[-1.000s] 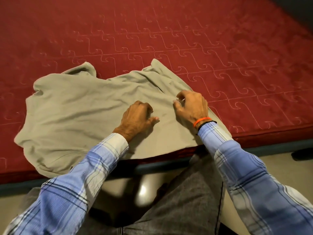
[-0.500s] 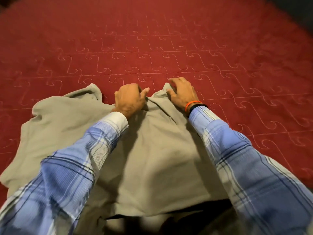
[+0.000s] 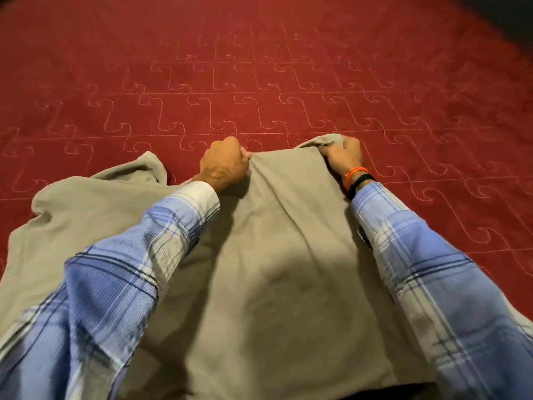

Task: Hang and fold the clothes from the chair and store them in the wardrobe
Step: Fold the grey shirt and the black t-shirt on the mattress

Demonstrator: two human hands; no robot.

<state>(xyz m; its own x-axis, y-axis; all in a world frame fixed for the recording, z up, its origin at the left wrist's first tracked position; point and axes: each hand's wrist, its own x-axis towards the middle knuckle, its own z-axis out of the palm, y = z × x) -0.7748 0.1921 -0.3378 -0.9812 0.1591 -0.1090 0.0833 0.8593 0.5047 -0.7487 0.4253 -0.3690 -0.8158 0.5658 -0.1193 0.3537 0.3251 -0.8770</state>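
Fingers (image 3: 243,157) around khaki garment (image 3: 277,255)

The light is dim and warm, and seems to come from behind and above the person: a broad soft shadow falls on the middle of the grey garment (image 3: 274,269) between the arms. The red mattress (image 3: 288,67) is evenly lit in the middle and darkens toward the top corners. The plaid sleeves (image 3: 101,298) near the bottom edge are smeared with blur and stretched by the wide lens. The stitched lines bend toward the edges. No glare shows.
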